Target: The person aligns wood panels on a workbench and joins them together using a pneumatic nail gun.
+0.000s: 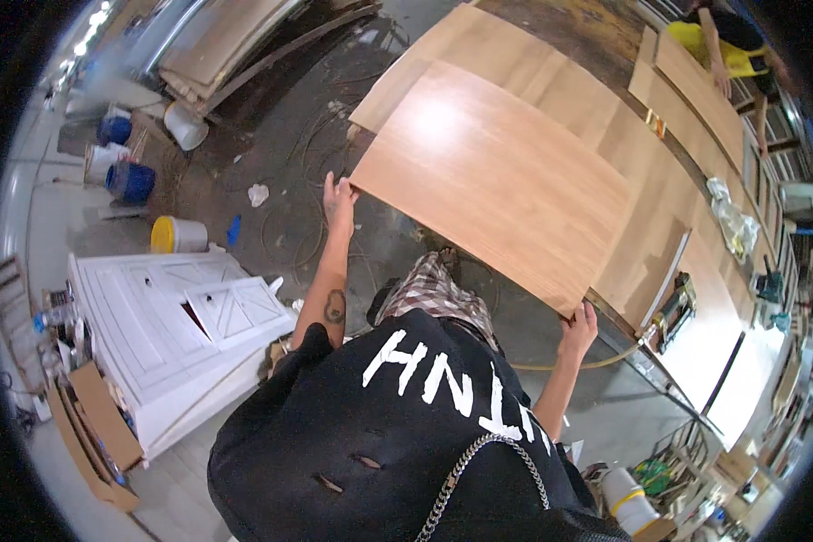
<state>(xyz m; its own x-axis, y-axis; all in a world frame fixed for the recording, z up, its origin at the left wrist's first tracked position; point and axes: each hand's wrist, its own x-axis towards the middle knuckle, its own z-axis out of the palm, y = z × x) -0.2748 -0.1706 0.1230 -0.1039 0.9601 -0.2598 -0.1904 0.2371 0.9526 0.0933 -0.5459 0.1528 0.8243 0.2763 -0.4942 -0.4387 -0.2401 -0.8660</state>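
A light-brown wood-grain panel lies in front of me, its near edge held in both hands. My left hand grips the near left corner, fingers wrapped at the edge. At the near right corner my right hand pinches the panel, thumb and fingers closed on it. Beneath and beyond it stretches a larger wood-grain sheet on the worktable. To the right of my right hand, a nail gun with a yellow air hose rests beside a thin strip.
Crumpled clear plastic and narrow boards lie farther right. A co-worker in yellow stands at the far right. White cabinet doors sit at my left, near a yellow-lidded bucket. Hoses coil across the floor.
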